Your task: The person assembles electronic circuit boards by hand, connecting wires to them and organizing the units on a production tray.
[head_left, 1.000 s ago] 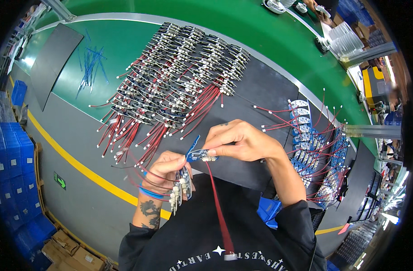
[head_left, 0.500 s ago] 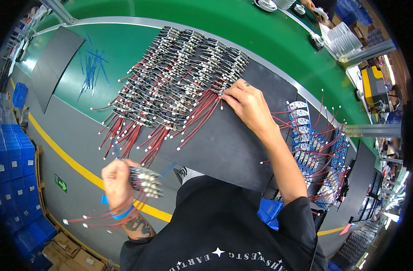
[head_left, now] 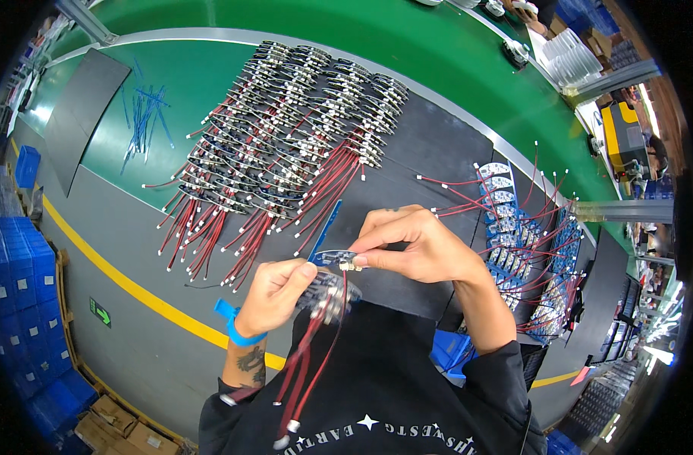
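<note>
- The left hand point(head_left: 278, 292), at the lower middle of the frame, is curled closed around a bundle of small circuit boards point(head_left: 327, 290) whose red wires point(head_left: 304, 371) hang down over the person's dark shirt toward the bottom edge.
- A blue wristband point(head_left: 236, 324) sits on the left wrist.
- The right hand point(head_left: 418, 246), just right of centre, is pinched shut: thumb and forefinger grip one small board point(head_left: 339, 259) by its end, with the other fingers folded in above.
- That single board lies between the two hands, just above the left hand's bundle; the left thumb and fingertips touch its near end.
- A thin blue strip point(head_left: 327, 227) rises from the held board toward the upper left; I cannot tell which hand pins it.
- On the desk point(head_left: 437, 144), in the upper middle of the frame, lie long rows of the same boards with red and black leads point(head_left: 286, 144), fanned out side by side.
- At the right of the frame a second cluster of wired boards point(head_left: 524, 250) is spread, near the right forearm.
- A loose handful of blue ties point(head_left: 145, 117) lies on the green mat at the upper left, well apart from both hands.
</note>
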